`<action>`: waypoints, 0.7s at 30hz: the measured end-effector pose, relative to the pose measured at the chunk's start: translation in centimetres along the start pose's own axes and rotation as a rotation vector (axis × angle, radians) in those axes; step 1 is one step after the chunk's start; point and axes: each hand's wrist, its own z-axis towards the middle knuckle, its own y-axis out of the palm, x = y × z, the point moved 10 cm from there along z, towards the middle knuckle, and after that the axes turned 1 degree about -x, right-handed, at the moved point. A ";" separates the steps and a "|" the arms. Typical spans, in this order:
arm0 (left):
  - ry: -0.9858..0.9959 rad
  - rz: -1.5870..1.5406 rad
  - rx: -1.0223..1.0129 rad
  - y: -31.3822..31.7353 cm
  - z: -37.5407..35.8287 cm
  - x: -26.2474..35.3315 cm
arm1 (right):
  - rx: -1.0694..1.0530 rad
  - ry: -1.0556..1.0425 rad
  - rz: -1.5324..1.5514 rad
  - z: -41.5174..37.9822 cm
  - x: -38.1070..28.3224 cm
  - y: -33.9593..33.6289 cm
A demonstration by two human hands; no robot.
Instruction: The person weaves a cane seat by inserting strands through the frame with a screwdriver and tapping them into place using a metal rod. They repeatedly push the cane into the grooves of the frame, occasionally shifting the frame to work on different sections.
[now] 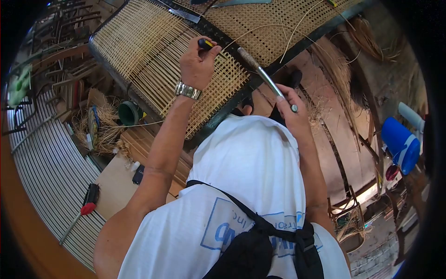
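Note:
My left hand (197,65), with a metal watch at its wrist, is closed around a black-and-yellow tool handle (205,44). It is over the woven cane panel (223,83), close to the dark frame bar; the tool's working end cannot be made out. My right hand (292,107) grips a metal rod (267,79) near its lower end. The rod's worn brownish far end reaches the dark frame (230,44) between two cane panels. On the left panel, a stretch of parallel strands (160,65) lies between finer and coarser weaving. Loose cane strands cross the right panel (260,28).
A flat metal blade (185,16) lies on the frame's far part. Fibre bundles hang at right, near a blue container (400,144). To the left are a green container (129,113), loose cane scraps, a ridged metal surface (46,162) and a red-and-black tool (87,208).

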 end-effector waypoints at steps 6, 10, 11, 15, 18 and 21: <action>-0.028 0.009 -0.114 1.4 0.0 0.1 | -0.040 -0.111 -0.089 1.5 -3.4 0.9; -0.040 -0.071 0.023 -2.0 -0.7 -0.6 | -0.115 -0.018 -0.065 -0.3 -1.8 0.7; -0.047 -0.069 0.029 -2.8 -1.1 -0.8 | -0.103 0.042 0.039 -1.1 -0.4 0.3; -0.090 -0.146 0.041 -3.8 -2.3 -1.9 | -0.116 0.058 -0.048 -3.4 -0.7 2.0; -0.114 -0.074 0.033 -3.7 -2.4 -1.0 | -0.323 0.165 -0.105 -4.0 -0.1 5.4; -0.061 0.002 0.018 -3.4 -2.0 0.3 | -0.399 -0.114 -0.146 -3.3 -1.6 7.8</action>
